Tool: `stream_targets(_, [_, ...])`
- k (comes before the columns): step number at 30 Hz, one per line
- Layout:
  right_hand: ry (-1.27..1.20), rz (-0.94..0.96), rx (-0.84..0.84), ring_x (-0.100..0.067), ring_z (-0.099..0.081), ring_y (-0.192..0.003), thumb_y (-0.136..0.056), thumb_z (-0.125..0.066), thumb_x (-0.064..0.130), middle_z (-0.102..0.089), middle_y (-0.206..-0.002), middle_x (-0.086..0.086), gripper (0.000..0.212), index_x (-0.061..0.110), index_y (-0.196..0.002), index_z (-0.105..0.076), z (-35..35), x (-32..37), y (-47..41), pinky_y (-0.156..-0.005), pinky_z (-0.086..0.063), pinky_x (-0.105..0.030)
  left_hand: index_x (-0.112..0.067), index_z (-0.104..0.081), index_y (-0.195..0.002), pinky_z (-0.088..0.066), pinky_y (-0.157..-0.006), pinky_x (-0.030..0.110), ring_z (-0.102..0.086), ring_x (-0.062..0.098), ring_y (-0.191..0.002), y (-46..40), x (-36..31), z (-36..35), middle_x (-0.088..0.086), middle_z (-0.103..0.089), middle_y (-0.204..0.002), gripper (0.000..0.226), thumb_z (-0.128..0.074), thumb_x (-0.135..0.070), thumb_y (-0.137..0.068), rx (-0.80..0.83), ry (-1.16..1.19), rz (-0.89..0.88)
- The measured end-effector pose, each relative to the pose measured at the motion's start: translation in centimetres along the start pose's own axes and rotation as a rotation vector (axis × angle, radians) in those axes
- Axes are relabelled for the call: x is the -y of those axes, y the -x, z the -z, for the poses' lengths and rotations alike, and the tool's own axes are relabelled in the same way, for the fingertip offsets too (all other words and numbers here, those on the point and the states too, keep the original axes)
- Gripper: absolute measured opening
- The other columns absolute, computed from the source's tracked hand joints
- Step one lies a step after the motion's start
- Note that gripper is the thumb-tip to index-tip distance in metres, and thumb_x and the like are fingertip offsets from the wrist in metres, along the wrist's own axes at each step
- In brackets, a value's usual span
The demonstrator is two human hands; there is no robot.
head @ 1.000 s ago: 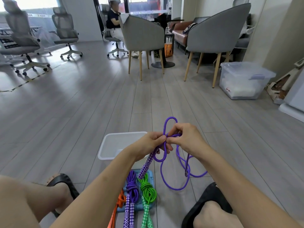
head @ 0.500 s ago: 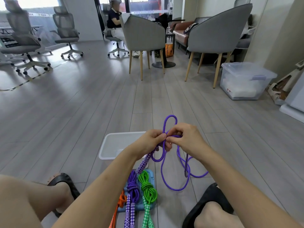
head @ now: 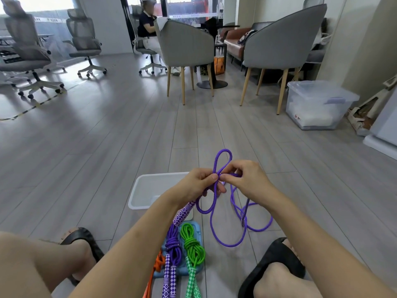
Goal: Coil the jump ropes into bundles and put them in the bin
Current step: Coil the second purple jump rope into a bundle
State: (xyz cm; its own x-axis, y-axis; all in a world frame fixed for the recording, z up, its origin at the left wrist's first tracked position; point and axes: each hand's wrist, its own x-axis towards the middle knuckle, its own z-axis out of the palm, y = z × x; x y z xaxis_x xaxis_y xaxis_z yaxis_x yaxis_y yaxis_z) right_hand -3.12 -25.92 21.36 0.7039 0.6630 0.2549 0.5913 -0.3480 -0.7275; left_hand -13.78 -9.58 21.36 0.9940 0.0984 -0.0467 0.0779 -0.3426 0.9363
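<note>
The orange rope point(head: 158, 265) is mostly hidden behind the left forearm; bundled handles run off the bottom edge.

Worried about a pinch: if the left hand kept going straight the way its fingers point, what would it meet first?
Probably the right hand: the left hand points at it across the purple rope, fingertips nearly touching.

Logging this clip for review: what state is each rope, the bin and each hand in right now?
Loose purple rope: uncoiled, held up, loops trailing on the floor.
Purple bundle: coiled and tied, on the blue mat, not in the bin.
Green bundle: coiled and tied, on the mat.
Orange rope: mostly hidden, bundle unclear.
Bin: open, no ropes visible inside.
Left hand: pinching the loose rope.
Right hand: pinching the same rope.
</note>
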Motion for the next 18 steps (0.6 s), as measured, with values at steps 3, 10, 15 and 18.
stream_targets(3, [0.012,0.014,-0.008,0.000,-0.060,-0.070,-0.090,-0.078,0.029,-0.070,-0.078,0.014,0.005,0.031,-0.087,-0.074,-0.4,-0.1,0.1,-0.064,-0.044,-0.014,-0.005,-0.066,-0.104,-0.045,-0.067,0.022,-0.062,0.006,-0.071,-0.1,0.0,0.1,-0.001,-0.074,-0.084,0.028,-0.040,-0.017,-0.110,0.026,-0.049,0.031])
stream_targets(10, [-0.212,-0.160,-0.087,-0.005,-0.046,-0.058,-0.100,-0.066,0.029,-0.056,-0.061,0.013,0.019,0.020,-0.083,-0.069,0.3,-3.5,-0.3,-0.057,-0.038,-0.017,-0.007,-0.052,-0.096,-0.053,-0.077,0.032,-0.065,0.020,-0.066,-0.6,0.3,1.9,0.003,-0.058,-0.070,0.024,-0.033,-0.012,-0.111,-0.268,0.452,0.042])
stream_targets(15, [-0.318,-0.354,-0.255,-0.012,-0.038,-0.056,-0.097,-0.069,0.041,-0.046,-0.060,0.004,0.039,0.012,-0.073,-0.059,-0.8,-4.9,0.0,-0.058,-0.035,-0.031,-0.008,-0.055,-0.099,-0.055,-0.082,0.036,-0.072,0.025,-0.086,-0.1,0.2,2.1,0.011,-0.074,-0.096,0.026,-0.033,-0.013,-0.111,-0.236,0.587,0.067])
stream_targets(18, [-0.369,-0.377,-0.315,-0.011,-0.044,-0.058,-0.101,-0.064,0.035,-0.055,-0.065,0.003,0.031,0.011,-0.080,-0.064,-1.8,-3.7,-0.3,-0.057,-0.039,-0.027,-0.009,-0.054,-0.100,-0.057,-0.079,0.033,-0.073,0.029,-0.105,0.0,0.3,1.4,0.015,-0.075,-0.116,0.025,-0.032,-0.015,-0.111,-0.173,0.569,0.071])
